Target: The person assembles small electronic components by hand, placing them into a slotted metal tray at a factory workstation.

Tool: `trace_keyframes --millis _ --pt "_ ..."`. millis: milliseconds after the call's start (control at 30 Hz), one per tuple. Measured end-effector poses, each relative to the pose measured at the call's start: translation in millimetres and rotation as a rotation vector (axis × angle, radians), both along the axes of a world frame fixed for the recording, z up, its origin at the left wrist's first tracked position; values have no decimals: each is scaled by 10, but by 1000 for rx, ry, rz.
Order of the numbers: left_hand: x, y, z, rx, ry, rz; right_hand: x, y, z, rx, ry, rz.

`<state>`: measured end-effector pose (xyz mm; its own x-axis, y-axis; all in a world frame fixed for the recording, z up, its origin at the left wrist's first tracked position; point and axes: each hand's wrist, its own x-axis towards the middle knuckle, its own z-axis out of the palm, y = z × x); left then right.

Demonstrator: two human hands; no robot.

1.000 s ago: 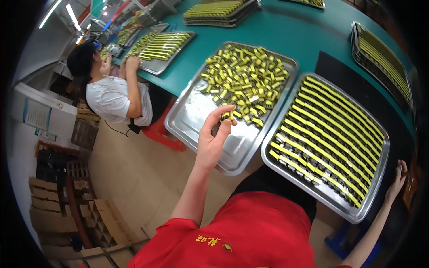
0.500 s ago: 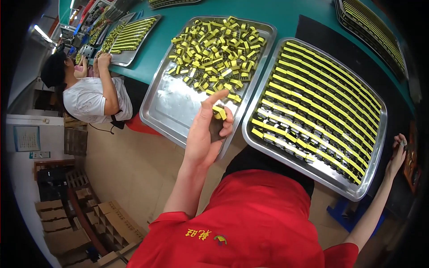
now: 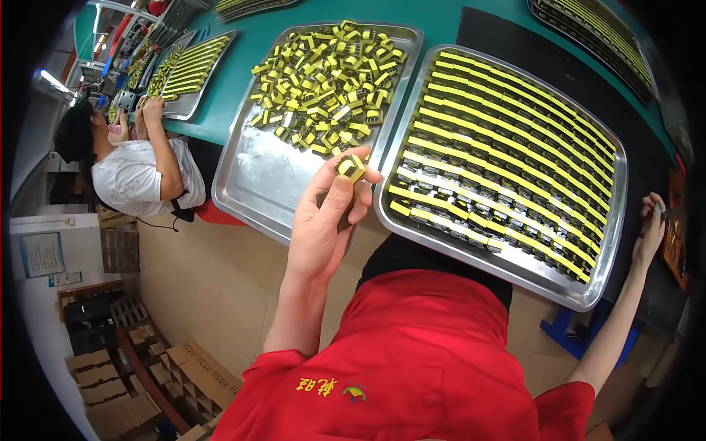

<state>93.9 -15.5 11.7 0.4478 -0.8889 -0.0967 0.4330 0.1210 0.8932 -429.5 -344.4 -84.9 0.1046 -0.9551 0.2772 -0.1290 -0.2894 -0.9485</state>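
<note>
My left hand [image 3: 323, 209] holds a small yellow-taped transformer [image 3: 351, 169] with dark sides between thumb and fingers. It is raised above the near right corner of a metal tray [image 3: 254, 180], where many similar transformers [image 3: 327, 81] lie in a loose heap. Right of it stands a second metal tray [image 3: 544, 288] with rows of transformers [image 3: 507, 154], yellow tape upward; its nearest row is shorter at the left. Far to the right, my right hand [image 3: 649, 228] is beside a brown board [image 3: 674, 231]. Its fingers are bent together, and what they hold is too small to make out.
Another tray of rowed transformers [image 3: 596, 44] sits at the far right on a black mat [image 3: 489, 37]. The table [image 3: 441, 18] is green. At left, a person in a white shirt [image 3: 147, 173] works at another tray [image 3: 193, 77]. Cardboard boxes [image 3: 191, 375] stand on the floor lower left.
My left hand has turned and brought the transformer up between thumb and fingertips. The whole view has shifted slightly, and my right hand stays by the brown board.
</note>
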Motion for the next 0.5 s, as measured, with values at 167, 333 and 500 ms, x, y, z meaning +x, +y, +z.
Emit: trace_keyframes --millis 167,333,500 --pt "-30 22 -65 -6 191 17 32 35 14 -10 37 3" --pt "0 52 -160 -115 164 -75 17 37 39 12 10 -21" --pt "-62 14 -11 -28 -96 56 18 11 19 0 30 -3"
